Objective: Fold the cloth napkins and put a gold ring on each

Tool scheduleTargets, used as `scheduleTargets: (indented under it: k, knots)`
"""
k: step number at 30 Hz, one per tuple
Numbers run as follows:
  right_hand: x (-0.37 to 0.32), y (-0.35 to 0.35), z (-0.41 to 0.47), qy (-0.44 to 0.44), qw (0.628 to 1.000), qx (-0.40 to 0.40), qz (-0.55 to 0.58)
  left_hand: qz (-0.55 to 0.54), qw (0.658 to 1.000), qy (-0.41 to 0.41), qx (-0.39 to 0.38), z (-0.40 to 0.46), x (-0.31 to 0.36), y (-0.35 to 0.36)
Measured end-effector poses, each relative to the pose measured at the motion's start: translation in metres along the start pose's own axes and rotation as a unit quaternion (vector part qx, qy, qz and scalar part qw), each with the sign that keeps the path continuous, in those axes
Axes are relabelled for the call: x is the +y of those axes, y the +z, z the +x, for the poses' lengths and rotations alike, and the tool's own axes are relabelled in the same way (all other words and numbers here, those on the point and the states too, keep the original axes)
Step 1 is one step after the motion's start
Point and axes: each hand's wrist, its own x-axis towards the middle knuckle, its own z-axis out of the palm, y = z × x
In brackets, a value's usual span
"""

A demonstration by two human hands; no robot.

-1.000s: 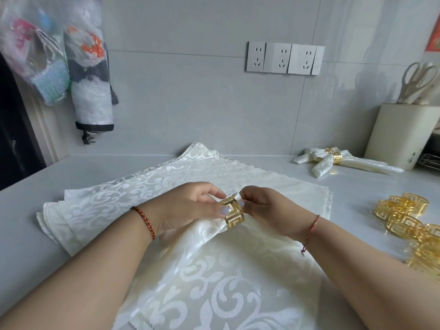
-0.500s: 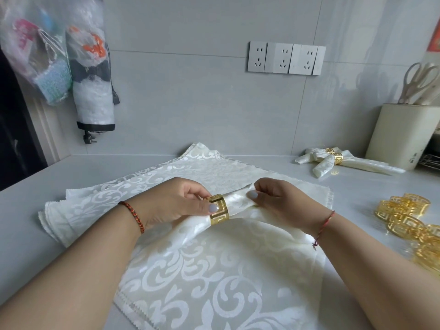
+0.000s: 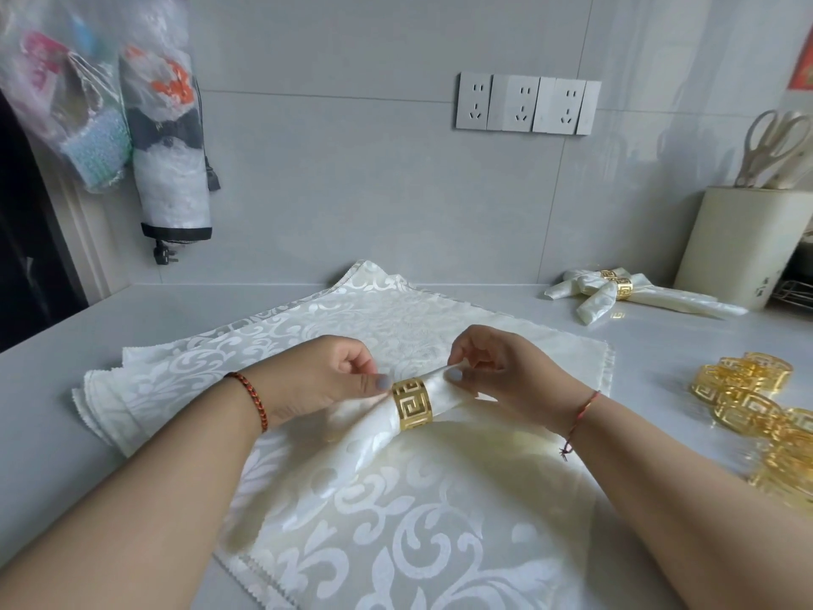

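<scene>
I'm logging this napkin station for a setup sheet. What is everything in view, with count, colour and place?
rolled napkin: one, cream, centre, in both hands
ring: one, gold, around the rolled napkin
flat napkins: a stack, cream, on the counter under the hands
finished napkins: at least two, cream with gold rings, back right
spare rings: a pile, gold, right edge
counter: one, grey
sockets: four, white, on the wall
holder: one, cream, far right, holds scissors
bags: clear, hanging upper left
left hand: pinches the napkin beside the ring
right hand: pinches the napkin's end

Pile of gold rings [image 3: 756,411] cut by right edge; napkin stack [image 3: 396,543] by bottom.
</scene>
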Motion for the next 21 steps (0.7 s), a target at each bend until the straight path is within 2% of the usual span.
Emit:
scheduleTargets:
  k: [4, 9, 12, 16, 18, 21]
  knots:
    - [0.002, 0.000, 0.000, 0.010, 1.000, 0.006, 0.008, 0.016, 0.998, 0.001, -0.065, -0.001, -0.007, -0.006]
    - [0.004, 0.000, 0.002, 0.018, 0.999, 0.028, 0.015, 0.046, 0.995, -0.005, -0.088, 0.000, -0.008, -0.006]
    - [0.004, -0.003, 0.001, 0.020, 0.998, 0.040, 0.054, -0.066, 0.995, 0.003, -0.078, 0.003, -0.012, -0.006]
    - [0.005, -0.010, 0.000, 0.017, 0.994, 0.050, 0.099, -0.249, 0.963, 0.002, -0.100, 0.004, -0.016, -0.010]
    - [0.004, -0.012, -0.001, 0.013, 0.993, 0.054, 0.104, -0.289, 0.952, 0.004, -0.100, 0.004, -0.018, -0.012]
    - [0.004, -0.012, 0.000, 0.013, 0.992, 0.070, 0.101, -0.275, 0.959, -0.014, -0.070, 0.003, -0.013, -0.009]
